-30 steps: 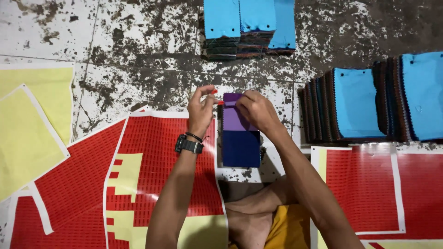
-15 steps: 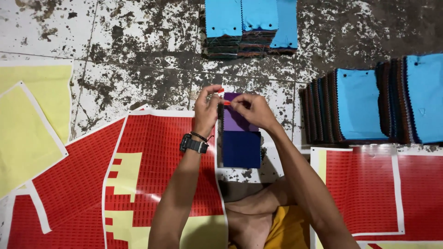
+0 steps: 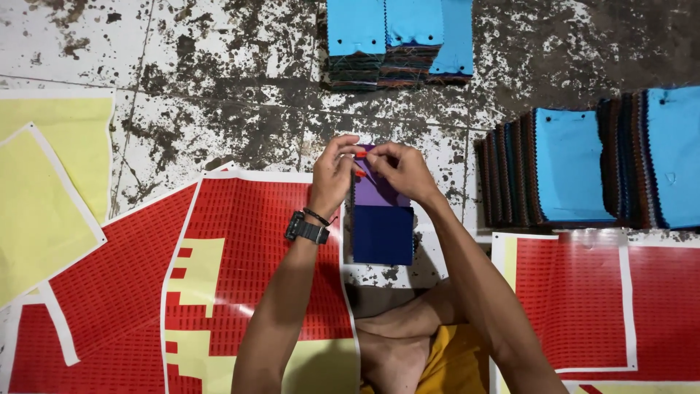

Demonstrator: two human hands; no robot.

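Note:
A purple fabric swatch [image 3: 383, 191] lies on top of a dark blue swatch [image 3: 383, 235] on the floor in front of me. My left hand [image 3: 334, 175], with a black watch on its wrist, pinches a small red sticker [image 3: 360, 155] at the purple swatch's top edge. My right hand [image 3: 399, 169] rests its fingertips on the same top edge, touching the sticker from the right. A second small red piece [image 3: 359, 173] shows just below, between my hands.
A red sticker sheet [image 3: 248, 248] lies at the left and another [image 3: 583, 299] at the right. Yellow backing sheets [image 3: 44, 190] sit far left. Stacks of blue-topped fabric swatches stand at the top [image 3: 397, 29] and at the right [image 3: 576, 164]. My knee [image 3: 408, 335] is below.
Both hands stayed at the purple swatch's top edge, shifting only slightly; the fingers have closed in on the red sticker.

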